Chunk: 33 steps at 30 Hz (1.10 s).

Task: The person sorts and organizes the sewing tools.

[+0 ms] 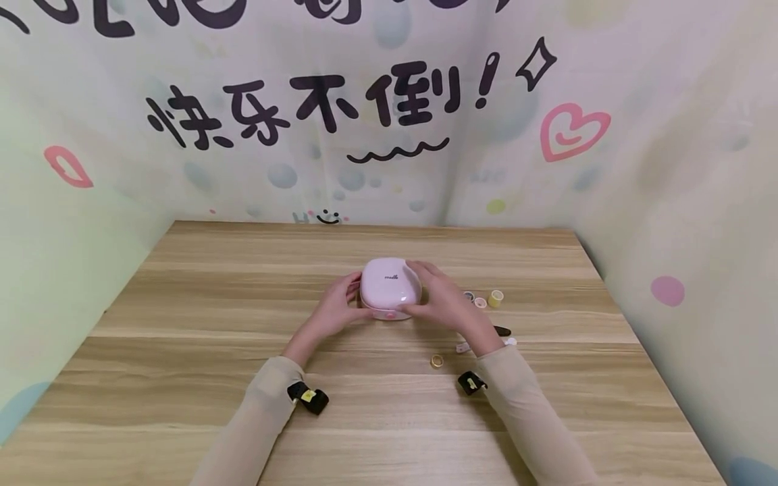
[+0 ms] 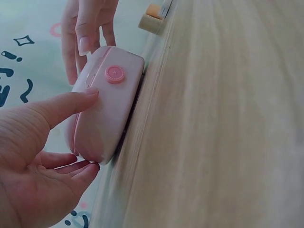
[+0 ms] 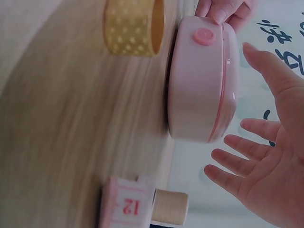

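Note:
A rounded pale pink case (image 1: 389,287) with a closed lid and a darker pink round button (image 2: 115,74) on its front stands on the table between both hands. My left hand (image 1: 333,309) holds its left side, thumb on the front face near the button and fingers round the side. My right hand (image 1: 446,302) is at the right side of the lid. In the right wrist view that hand's fingers (image 3: 247,147) are spread and relaxed, with a gap between them and the case.
Right of the case lie several small thread spools (image 1: 495,298), a black item (image 1: 502,331) and a pink-and-white strip marked 12 (image 3: 126,206). A yellow dotted roll (image 3: 133,26) stands nearer the front. A printed cloth (image 1: 389,182) hangs behind the wooden table (image 1: 182,378).

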Tool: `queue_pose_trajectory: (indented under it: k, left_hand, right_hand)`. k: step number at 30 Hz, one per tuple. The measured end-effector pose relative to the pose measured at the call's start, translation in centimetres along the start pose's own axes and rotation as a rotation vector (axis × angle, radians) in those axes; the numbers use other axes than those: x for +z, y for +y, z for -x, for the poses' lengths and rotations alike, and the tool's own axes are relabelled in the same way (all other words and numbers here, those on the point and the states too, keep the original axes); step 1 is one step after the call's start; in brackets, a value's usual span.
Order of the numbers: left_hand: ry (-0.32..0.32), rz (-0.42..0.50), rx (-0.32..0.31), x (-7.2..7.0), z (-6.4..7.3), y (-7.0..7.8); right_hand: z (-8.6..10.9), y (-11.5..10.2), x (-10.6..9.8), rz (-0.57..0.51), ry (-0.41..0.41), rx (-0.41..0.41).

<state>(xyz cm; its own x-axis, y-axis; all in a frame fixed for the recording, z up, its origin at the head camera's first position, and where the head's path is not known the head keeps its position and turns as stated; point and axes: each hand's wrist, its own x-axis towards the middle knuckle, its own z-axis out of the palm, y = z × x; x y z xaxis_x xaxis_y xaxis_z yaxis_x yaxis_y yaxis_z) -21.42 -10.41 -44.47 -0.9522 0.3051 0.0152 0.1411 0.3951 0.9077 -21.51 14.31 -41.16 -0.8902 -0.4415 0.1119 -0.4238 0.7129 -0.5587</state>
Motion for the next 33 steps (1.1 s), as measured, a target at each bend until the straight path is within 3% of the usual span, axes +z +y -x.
queue_pose_trajectory:
  k: [14,27,33]
  left_hand:
    - [0.014,0.053,-0.007,0.0,0.0,-0.6]
    - [0.010,0.117,-0.042,-0.1,0.0,-0.6]
    - [-0.006,0.132,-0.052,-0.2,0.0,-0.7]
  right_hand:
    - [-1.5,0.0,0.7,-0.019,-0.049,0.031]
    - [-2.7,0.6,1.0,-0.011,-0.043,-0.045]
    - [-3.0,0.4,0.6,-0.001,-0.058,-0.036]
